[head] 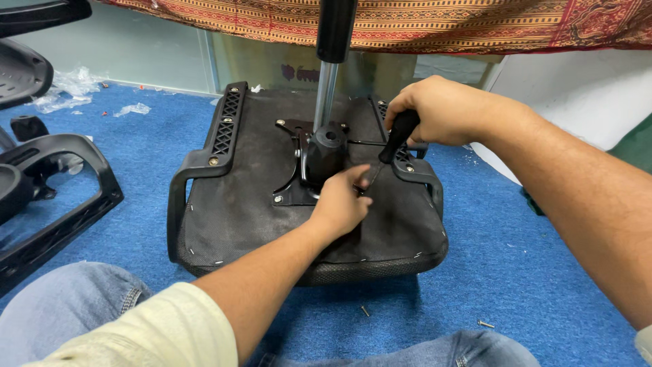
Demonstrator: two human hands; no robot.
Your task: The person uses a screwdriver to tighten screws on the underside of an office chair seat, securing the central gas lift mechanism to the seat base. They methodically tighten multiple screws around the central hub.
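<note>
An upturned black office chair seat lies on the blue carpet, with its metal mounting plate and gas cylinder pointing up. My right hand grips the black handle of a screwdriver angled down toward the plate. My left hand pinches the screwdriver's shaft near its tip, at the right side of the mechanism hub. The tip itself is hidden by my fingers.
Black chair armrest and frame parts lie at the left. Loose screws rest on the carpet near my knees. Crumpled plastic wrap sits at the far left. A patterned cloth hangs across the top.
</note>
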